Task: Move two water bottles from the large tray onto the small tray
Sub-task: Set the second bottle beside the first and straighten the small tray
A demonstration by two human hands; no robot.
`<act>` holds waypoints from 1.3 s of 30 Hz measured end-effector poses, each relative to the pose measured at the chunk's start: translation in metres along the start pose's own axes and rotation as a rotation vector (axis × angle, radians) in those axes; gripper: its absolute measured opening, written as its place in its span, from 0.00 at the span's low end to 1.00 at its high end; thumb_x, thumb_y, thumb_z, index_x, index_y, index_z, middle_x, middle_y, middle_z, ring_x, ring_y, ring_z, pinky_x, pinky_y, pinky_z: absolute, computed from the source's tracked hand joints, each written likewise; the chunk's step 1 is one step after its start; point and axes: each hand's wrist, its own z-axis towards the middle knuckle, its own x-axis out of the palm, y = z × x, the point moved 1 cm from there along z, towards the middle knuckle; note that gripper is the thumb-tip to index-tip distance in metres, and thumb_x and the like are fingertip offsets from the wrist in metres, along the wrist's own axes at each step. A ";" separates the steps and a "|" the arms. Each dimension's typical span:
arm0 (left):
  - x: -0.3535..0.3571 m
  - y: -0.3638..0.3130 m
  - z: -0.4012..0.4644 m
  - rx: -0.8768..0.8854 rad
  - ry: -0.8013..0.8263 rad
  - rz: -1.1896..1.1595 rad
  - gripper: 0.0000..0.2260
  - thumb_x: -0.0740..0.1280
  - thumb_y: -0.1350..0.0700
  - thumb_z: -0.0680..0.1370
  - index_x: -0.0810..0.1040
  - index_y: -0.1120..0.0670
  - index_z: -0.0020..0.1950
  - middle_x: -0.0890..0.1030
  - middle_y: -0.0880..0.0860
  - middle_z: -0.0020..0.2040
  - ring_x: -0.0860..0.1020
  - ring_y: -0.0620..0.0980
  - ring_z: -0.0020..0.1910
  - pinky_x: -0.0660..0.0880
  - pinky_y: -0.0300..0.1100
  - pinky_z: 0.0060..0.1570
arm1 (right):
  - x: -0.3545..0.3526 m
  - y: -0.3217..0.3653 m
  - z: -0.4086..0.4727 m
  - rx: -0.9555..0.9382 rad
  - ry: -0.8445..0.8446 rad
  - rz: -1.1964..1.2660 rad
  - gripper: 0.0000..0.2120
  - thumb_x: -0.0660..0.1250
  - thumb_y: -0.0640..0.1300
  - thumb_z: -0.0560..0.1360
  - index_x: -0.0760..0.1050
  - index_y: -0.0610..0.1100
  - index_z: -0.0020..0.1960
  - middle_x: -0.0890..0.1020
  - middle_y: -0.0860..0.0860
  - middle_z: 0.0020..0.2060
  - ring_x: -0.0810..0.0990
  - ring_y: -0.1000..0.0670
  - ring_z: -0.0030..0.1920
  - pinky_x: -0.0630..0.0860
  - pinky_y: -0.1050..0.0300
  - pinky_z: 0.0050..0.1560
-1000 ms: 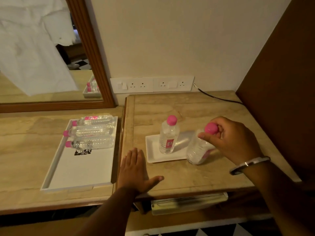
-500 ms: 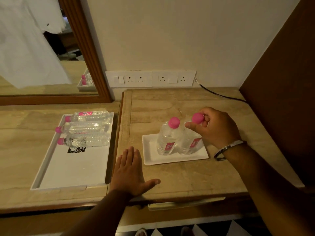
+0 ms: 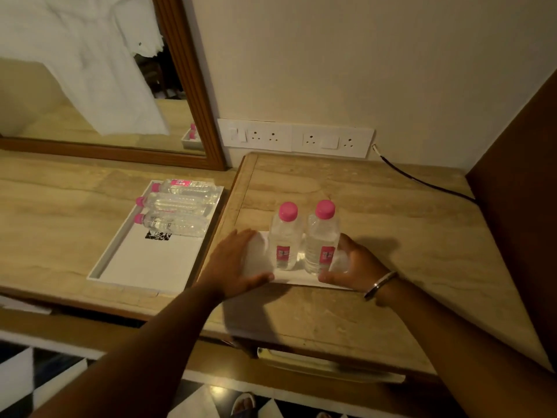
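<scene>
**Two bottles upright on the small tray, both hands at its ends**

Two clear water bottles with pink caps stand upright side by side on the small tray (image 3: pixel 301 277), which lies flat on the raised right section of the counter (image 3: pixel 391 230). The left bottle (image 3: pixel 284 236) and the right bottle (image 3: pixel 322 236) are just beside each other, labels facing the camera; whether their sides touch cannot be told.

The left hand (image 3: pixel 238 263) lies over the tray's left end, fingers together and extended, thumb along the tray's near edge. Its grip is loose and flat, not wrapped around either bottle. The right hand (image 3: pixel 352 267) sits at the tray's right end, fingers curled partly around the end, thumb pointing toward the right bottle's base. A metal bangle (image 3: pixel 380 285) circles that wrist. Neither hand holds a bottle (whether the right fingers actually clamp the tray cannot be told).

On the lower left section of the counter, the large tray (image 3: pixel 144 267) holds three bottles (image 3: pixel 177 206) lying on their sides at its far end, caps to the left. A mirror (image 3: pixel 90 70) leans behind it, and a row of wall sockets (image 3: pixel 295 137) sits above the raised section, a black cable (image 3: pixel 422 181) trailing away to the right.
</scene>
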 end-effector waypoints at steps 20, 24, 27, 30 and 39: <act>0.032 -0.006 0.047 0.139 0.060 -0.238 0.32 0.77 0.36 0.66 0.73 0.50 0.62 0.78 0.54 0.56 0.77 0.57 0.56 0.77 0.62 0.59 | 0.022 -0.036 0.006 0.032 -0.180 -0.014 0.37 0.77 0.56 0.62 0.67 0.49 0.66 0.73 0.52 0.56 0.70 0.52 0.55 0.67 0.56 0.53; 0.034 -0.003 0.044 0.135 0.052 -0.269 0.30 0.77 0.37 0.66 0.73 0.49 0.60 0.78 0.54 0.54 0.77 0.56 0.55 0.78 0.63 0.57 | 0.023 -0.034 0.006 0.003 -0.192 -0.022 0.37 0.77 0.55 0.62 0.67 0.48 0.66 0.72 0.53 0.54 0.70 0.53 0.54 0.66 0.57 0.52; 0.033 -0.005 0.044 0.172 0.029 -0.240 0.28 0.77 0.37 0.67 0.72 0.46 0.60 0.78 0.52 0.55 0.77 0.55 0.55 0.77 0.63 0.58 | 0.022 -0.033 0.005 0.003 -0.193 -0.023 0.36 0.77 0.55 0.62 0.67 0.49 0.65 0.72 0.54 0.52 0.70 0.52 0.52 0.66 0.58 0.49; 0.029 -0.009 0.042 0.203 -0.022 -0.226 0.28 0.76 0.36 0.67 0.68 0.37 0.62 0.75 0.46 0.57 0.76 0.52 0.58 0.75 0.65 0.61 | 0.022 -0.032 0.005 0.011 -0.188 -0.032 0.37 0.77 0.56 0.62 0.66 0.49 0.65 0.72 0.54 0.52 0.70 0.52 0.52 0.66 0.58 0.48; 0.025 -0.014 0.037 0.207 0.000 -0.208 0.35 0.72 0.34 0.67 0.64 0.44 0.69 0.75 0.59 0.66 0.72 0.62 0.66 0.68 0.73 0.67 | 0.023 -0.032 0.003 0.031 -0.178 -0.057 0.39 0.76 0.58 0.62 0.63 0.51 0.68 0.71 0.54 0.54 0.69 0.53 0.53 0.66 0.57 0.51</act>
